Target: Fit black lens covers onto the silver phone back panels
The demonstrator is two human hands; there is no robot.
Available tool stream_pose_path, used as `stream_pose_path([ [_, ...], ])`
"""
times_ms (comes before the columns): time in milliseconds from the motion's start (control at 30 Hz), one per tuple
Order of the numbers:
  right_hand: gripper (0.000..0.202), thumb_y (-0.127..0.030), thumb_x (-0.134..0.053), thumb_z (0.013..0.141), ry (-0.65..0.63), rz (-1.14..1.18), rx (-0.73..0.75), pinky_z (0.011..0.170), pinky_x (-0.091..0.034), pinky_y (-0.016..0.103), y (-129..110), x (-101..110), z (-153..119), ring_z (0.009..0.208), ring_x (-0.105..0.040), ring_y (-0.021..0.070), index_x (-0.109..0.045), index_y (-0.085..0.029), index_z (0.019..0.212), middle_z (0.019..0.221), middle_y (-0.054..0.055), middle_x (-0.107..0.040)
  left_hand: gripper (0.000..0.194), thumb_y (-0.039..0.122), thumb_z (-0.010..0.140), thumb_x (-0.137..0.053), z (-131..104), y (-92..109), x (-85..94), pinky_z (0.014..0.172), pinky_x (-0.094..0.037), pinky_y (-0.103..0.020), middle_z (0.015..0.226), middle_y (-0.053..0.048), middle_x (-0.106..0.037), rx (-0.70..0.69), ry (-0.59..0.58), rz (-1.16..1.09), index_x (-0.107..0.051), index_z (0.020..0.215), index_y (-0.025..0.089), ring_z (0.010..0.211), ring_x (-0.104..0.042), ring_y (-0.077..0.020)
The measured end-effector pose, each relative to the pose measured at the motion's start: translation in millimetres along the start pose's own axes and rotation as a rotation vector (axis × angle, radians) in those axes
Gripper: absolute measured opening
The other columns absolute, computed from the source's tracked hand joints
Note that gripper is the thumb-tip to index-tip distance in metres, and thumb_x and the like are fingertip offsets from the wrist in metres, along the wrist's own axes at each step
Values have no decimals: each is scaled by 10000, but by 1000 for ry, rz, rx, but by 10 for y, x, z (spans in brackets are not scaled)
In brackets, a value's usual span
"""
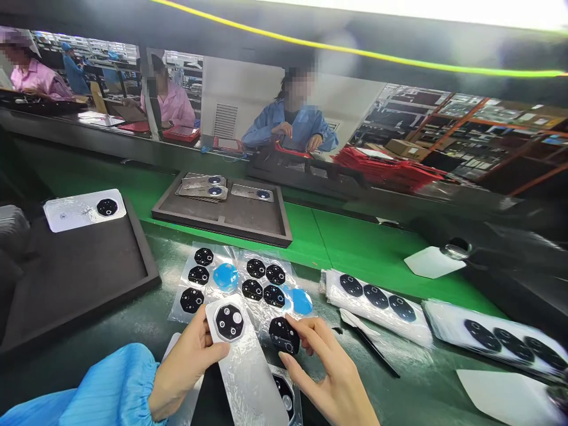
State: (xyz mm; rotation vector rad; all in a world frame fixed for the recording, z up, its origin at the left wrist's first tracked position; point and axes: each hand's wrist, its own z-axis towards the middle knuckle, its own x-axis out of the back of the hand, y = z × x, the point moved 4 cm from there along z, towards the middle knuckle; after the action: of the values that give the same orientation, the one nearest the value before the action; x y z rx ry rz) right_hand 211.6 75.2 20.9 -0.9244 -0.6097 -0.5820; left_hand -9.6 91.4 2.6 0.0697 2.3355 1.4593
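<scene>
My left hand (189, 358) grips a silver phone back cover (252, 378) by its upper left side, with the thumb on its face. A black camera area with round openings shows at the cover's top. Between thumb and forefinger, my right hand (326, 370) pinches a black octagonal camera lens cover (284, 335), just right of the phone back cover. Beyond both hands lie clear film sheets (235, 266) bearing several similar black pieces and blue round tabs. Beneath the held cover, another part with a black camera area (286, 396) is partly hidden.
A dark tray (222, 219) with silver covers stands at the back, another (80, 266) at left. Bagged lens covers (377, 305) and a black pen-like tool (375, 349) lie at right, near metal plates (435, 263). Behind the bench a co-worker in blue (290, 121) handles something red.
</scene>
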Motion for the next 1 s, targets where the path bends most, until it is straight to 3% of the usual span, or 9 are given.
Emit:
stream_pose_path([
  [533,338,-261,-589,920,-20,16,-18,655,-531,254,-11,6,15,780,-589,163,-560,-229,1255,961,40,-584,684,241,744,-715,6,13,12,1053,-381,-385,1313,-89,-595,1,27,-12,-396,1349,227,1245,-530,-284],
  [800,354,-251,-579,927,-53,22,-35,665,-520,257,11,-6,-1,785,-564,158,-535,-219,1277,972,41,-562,606,224,762,-693,-19,42,-6,1068,-368,-400,1349,-78,-575,1,19,-8,-438,1312,240,1280,-506,-281],
  [900,379,-234,-580,921,-42,39,-26,677,-520,260,-2,-2,4,792,-561,161,-524,-222,1295,967,39,-552,547,200,752,-681,-16,35,-32,1046,-383,-381,1289,-67,-612,21,-43,16,-466,1255,228,1214,-555,-251],
  [1000,407,-212,-584,908,-53,82,-4,709,-525,269,-79,-36,-9,831,-566,171,-514,-218,1309,984,47,-547,419,170,732,-657,-19,-11,-95,934,-428,-346,1126,-57,-677,68,-185,56,-520,1127,190,1044,-630,-217],
])
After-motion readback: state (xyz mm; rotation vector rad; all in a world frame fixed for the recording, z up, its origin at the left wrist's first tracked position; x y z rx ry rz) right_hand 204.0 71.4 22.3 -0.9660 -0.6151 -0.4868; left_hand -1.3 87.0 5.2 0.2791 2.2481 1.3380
